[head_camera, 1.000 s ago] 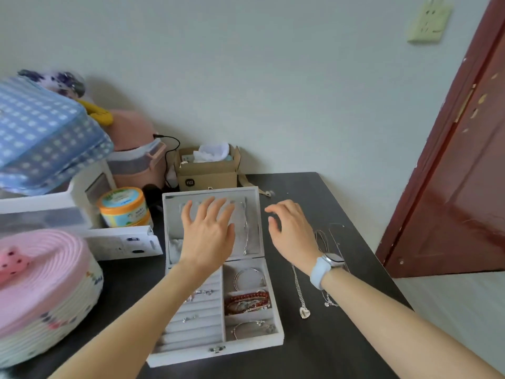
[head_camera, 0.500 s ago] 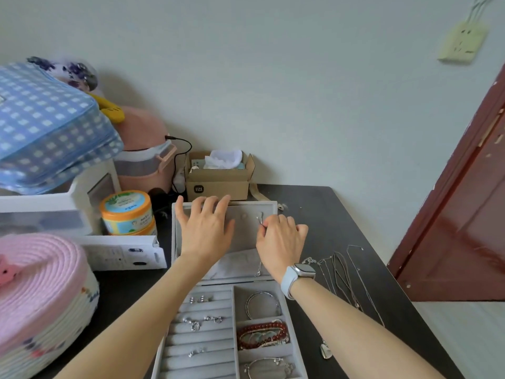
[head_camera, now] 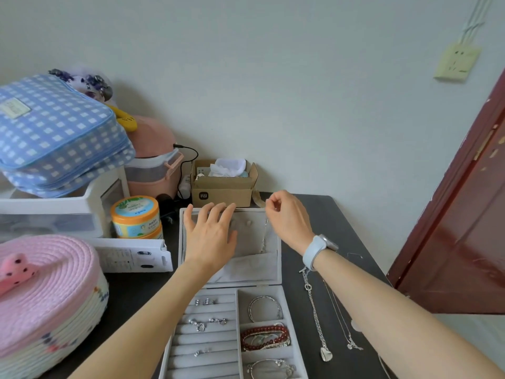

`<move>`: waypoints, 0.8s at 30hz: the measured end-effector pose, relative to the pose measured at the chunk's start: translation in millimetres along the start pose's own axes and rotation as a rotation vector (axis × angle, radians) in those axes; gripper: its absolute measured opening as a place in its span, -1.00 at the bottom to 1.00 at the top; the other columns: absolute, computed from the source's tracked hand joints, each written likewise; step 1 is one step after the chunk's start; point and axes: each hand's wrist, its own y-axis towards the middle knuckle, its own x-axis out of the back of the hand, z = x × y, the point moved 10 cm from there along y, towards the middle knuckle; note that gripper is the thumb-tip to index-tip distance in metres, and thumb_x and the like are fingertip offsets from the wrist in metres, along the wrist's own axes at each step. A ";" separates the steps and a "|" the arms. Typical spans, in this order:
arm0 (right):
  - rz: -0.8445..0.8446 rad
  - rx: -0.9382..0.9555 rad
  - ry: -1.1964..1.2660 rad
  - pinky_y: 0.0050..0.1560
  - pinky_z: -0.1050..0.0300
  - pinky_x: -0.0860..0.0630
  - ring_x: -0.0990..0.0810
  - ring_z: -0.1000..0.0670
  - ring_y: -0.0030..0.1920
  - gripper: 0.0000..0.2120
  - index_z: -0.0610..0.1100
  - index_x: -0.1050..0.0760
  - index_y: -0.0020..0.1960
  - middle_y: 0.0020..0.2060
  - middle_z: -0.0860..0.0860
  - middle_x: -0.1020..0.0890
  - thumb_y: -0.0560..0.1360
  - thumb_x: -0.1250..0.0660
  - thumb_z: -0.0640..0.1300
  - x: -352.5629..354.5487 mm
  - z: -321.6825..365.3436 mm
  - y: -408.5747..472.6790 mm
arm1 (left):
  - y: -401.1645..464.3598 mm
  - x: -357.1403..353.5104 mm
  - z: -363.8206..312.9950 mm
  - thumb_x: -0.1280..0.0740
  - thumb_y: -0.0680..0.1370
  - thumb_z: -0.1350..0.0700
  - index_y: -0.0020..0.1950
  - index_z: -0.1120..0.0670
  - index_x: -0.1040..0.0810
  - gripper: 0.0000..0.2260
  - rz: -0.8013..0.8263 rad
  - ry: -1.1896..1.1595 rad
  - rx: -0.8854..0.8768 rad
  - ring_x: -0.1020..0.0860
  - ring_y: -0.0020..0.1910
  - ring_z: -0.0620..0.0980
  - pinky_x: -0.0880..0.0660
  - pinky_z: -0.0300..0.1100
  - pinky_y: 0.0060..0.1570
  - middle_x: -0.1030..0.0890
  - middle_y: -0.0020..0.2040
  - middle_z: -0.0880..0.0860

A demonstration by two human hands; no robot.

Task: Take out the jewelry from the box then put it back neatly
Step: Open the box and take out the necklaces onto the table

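1. My left hand (head_camera: 210, 242) lies flat, fingers spread, on the open lid of the jewelry box (head_camera: 229, 285).
2. My right hand (head_camera: 287, 220), at the lid's far right corner, pinches a thin silver chain (head_camera: 264, 236) hanging down the lid's lining.
3. Two necklaces (head_camera: 317, 318) lie right of the box.

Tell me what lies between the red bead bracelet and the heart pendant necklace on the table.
Head view: only the jewelry box's right wall and bare table separate the bracelet from the necklace.
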 end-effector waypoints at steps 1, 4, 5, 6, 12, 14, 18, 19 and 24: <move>0.017 -0.026 0.050 -0.21 0.12 -0.38 -0.45 -0.02 -0.24 -0.87 -0.13 -0.38 -0.19 -0.33 0.05 -0.47 0.53 -0.16 -0.17 3.4 0.4 1.8 | -0.1 0.9 -0.6 -0.51 0.28 0.16 0.16 0.13 -0.55 -0.54 0.005 0.008 -0.001 -0.56 0.08 0.18 -0.07 0.20 0.22 -0.63 0.05 0.12; 0.040 -0.104 0.300 -0.14 0.11 -0.46 -0.52 0.00 -0.24 -0.84 -0.15 -0.36 -0.19 -0.30 0.02 -0.53 0.55 -0.12 -0.17 16.8 2.8 6.0 | -1.5 2.3 0.1 -0.48 0.32 0.16 0.17 0.14 -0.55 -0.57 0.053 -0.017 0.026 -0.53 0.16 0.20 0.01 0.18 0.25 -0.61 0.11 0.14; 0.044 -0.117 0.374 -0.19 0.19 -0.48 -0.53 0.03 -0.29 -0.82 -0.15 -0.36 -0.21 -0.31 0.01 -0.54 0.56 -0.11 -0.19 21.4 4.8 7.0 | -2.7 3.1 0.1 -0.46 0.34 0.16 0.18 0.14 -0.55 -0.59 0.068 -0.044 0.042 -0.50 0.19 0.20 0.01 0.20 0.28 -0.59 0.14 0.14; 0.043 -0.128 0.431 -0.26 0.27 -0.48 -0.53 0.05 -0.33 -0.80 -0.15 -0.36 -0.23 -0.32 -0.01 -0.55 0.56 -0.10 -0.20 26.8 6.8 7.7 | -4.4 3.4 -0.3 -0.44 0.37 0.17 0.19 0.13 -0.54 -0.61 0.082 -0.078 0.060 -0.48 0.22 0.20 -0.02 0.24 0.30 -0.58 0.16 0.13; -0.002 -0.148 0.691 -0.39 0.27 -0.48 -0.54 0.02 -0.40 -0.80 -0.15 -0.36 -0.22 -0.34 -0.05 -0.56 0.58 -0.10 -0.21 70.7 27.1 5.6 | -16.6 13.5 -25.5 -0.23 0.48 0.07 0.26 0.08 -0.48 -0.65 0.174 -0.461 0.134 -0.41 0.29 0.06 -0.18 0.05 0.31 -0.52 0.23 0.02; 0.008 -0.146 0.792 -0.37 0.24 -0.49 -0.55 0.01 -0.42 -0.78 -0.17 -0.36 -0.25 -0.35 -0.07 -0.56 0.58 -0.11 -0.22 85.3 35.1 -3.9 | -19.9 20.4 -42.6 -0.26 0.54 0.07 0.35 0.05 -0.38 -0.63 0.239 -0.760 0.200 -0.37 0.28 -0.07 -0.22 -0.20 0.26 -0.45 0.26 -0.04; 0.036 -0.176 0.867 -0.35 0.25 -0.50 -0.55 -0.03 -0.39 -0.80 -0.19 -0.36 -0.23 -0.34 -0.10 -0.56 0.57 -0.12 -0.25 105.2 30.0 -41.3 | -43.8 25.9 -97.1 -0.32 0.53 0.15 0.38 0.05 -0.33 -0.57 0.517 -1.416 0.418 -0.53 0.13 -0.09 -0.46 -0.25 0.13 -0.54 0.21 -0.02; 0.032 -0.194 0.869 -0.35 0.25 -0.50 -0.55 -0.02 -0.39 -0.80 -0.19 -0.37 -0.22 -0.34 -0.10 -0.56 0.57 -0.12 -0.25 108.6 22.4 -52.7 | -54.5 25.7 -112.0 -0.34 0.51 0.16 0.34 0.07 -0.37 -0.60 0.598 -1.561 0.461 -0.58 0.05 -0.05 -0.52 -0.23 0.03 -0.59 0.14 0.01; -0.054 -0.420 0.982 -0.34 0.24 -0.54 -0.59 -0.01 -0.38 -0.77 -0.17 -0.38 -0.26 -0.37 -0.07 -0.57 0.57 -0.13 -0.25 121.5 -49.5 -113.3 | -104.6 27.4 -158.3 -0.25 0.54 0.30 0.11 0.17 -0.51 -0.82 0.808 -1.716 0.568 -0.58 -0.34 -0.09 -0.52 -0.31 -0.25 -0.65 -0.24 0.05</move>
